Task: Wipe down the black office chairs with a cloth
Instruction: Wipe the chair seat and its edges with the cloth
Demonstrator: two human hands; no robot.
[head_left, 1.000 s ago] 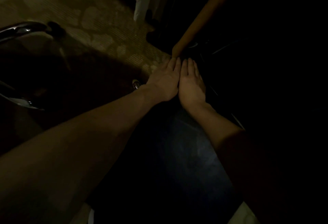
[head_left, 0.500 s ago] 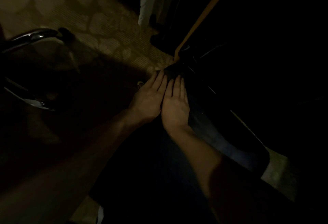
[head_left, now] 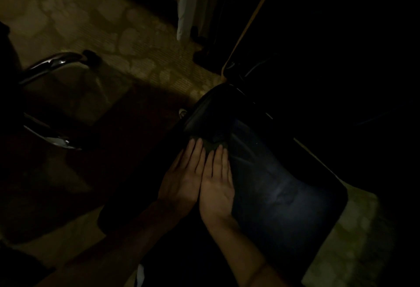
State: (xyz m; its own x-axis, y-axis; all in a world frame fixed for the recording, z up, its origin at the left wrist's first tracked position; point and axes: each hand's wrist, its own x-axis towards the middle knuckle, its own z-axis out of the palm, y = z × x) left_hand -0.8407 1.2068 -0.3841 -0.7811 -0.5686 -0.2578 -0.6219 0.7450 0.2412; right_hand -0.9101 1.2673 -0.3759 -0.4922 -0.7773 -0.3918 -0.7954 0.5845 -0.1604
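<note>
Cloth (head_left: 214, 144) at twelve o'clock under my flat left hand (head_left: 181, 180) and right hand (head_left: 217, 184), fingers straight, gripping nothing; I judge it limp, chair (head_left: 272, 184) slick.

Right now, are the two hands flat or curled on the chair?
Flat. The left hand and right hand lie side by side, fingers straight, on the black chair.

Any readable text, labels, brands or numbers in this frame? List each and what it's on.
None readable. The frame is very dark: no print shows on the black chair, the cloth under the fingertips, the left hand, the right hand, the patterned carpet or the chrome chair leg.
</note>
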